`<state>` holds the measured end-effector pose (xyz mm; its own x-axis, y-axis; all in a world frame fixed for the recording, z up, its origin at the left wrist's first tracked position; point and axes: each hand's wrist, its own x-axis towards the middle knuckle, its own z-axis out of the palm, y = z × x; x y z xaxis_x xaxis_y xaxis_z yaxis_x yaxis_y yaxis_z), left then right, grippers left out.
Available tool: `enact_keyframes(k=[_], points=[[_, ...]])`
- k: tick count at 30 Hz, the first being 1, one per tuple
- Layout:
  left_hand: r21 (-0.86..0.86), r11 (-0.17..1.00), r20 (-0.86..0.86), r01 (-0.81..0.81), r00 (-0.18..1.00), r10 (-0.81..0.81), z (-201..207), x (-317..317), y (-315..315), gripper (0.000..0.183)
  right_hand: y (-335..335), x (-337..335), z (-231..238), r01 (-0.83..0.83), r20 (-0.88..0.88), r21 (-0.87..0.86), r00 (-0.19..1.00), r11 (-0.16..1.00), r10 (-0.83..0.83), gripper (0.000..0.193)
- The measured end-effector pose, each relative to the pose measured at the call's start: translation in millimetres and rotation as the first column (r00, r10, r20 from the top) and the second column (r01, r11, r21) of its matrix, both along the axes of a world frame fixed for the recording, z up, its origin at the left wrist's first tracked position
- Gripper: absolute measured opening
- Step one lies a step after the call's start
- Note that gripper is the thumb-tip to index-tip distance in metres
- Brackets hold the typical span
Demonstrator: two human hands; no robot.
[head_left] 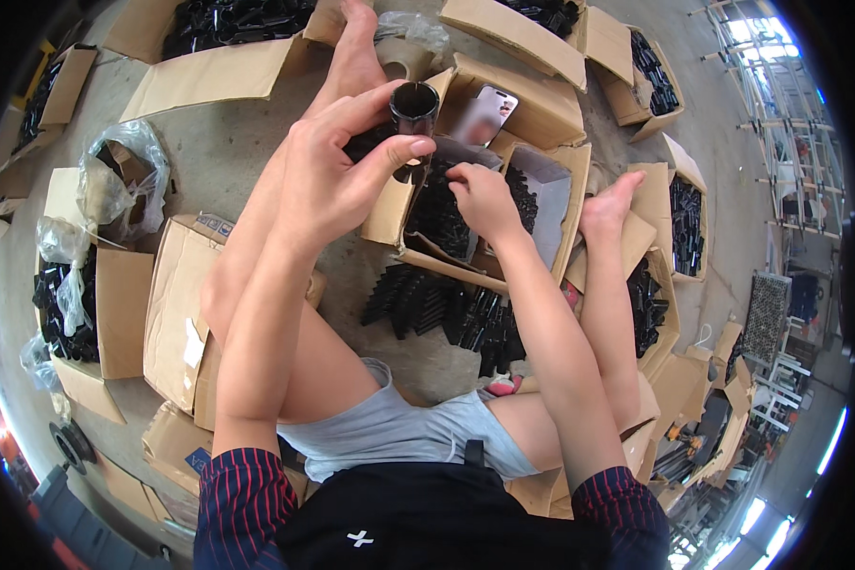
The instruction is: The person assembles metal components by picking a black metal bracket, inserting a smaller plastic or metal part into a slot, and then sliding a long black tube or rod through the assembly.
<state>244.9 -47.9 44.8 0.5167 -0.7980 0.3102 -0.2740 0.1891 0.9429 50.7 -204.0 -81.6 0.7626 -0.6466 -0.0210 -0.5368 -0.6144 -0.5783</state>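
Observation:
My left hand (337,166) is raised and closed round a short black tube (414,106), whose round open end faces up between thumb and fingers. Below and to the right, my right hand (489,201) is over an open cardboard box (446,274), its fingers bent together at the tips. Whatever they pinch, if anything, is too small to make out. Small black parts (435,214) fill the box's left compartment, and more lie in the right one beside a grey liner (551,190). Several black pieces (418,299) lie in a row in front of the box.
A phone (487,114) leans against the box's back flap. Cardboard boxes of black parts stand around me, such as one at far left (123,313) and one at the top (209,81). Clear plastic bags (123,180) lie at left. Metal racks (774,133) stand at far right.

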Motion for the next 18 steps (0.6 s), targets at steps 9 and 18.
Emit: enact_keyframes(k=[9, 18], points=[[-0.077, 0.992, -0.191, 0.101, 0.975, -0.115, 1.1, 7.7, 4.6, 0.045, 4.7, 25.6, -23.3, 0.044, -0.237, 0.249, 0.971, 0.968, 0.016, 0.023], [0.018, 0.991, -0.137, 0.131, 0.982, -0.128, 2.4, 1.8, 2.0, 0.048, 30.6, 31.8, -30.7, 0.223, -0.219, 0.318, 0.963, 0.921, -0.158, 0.032]])
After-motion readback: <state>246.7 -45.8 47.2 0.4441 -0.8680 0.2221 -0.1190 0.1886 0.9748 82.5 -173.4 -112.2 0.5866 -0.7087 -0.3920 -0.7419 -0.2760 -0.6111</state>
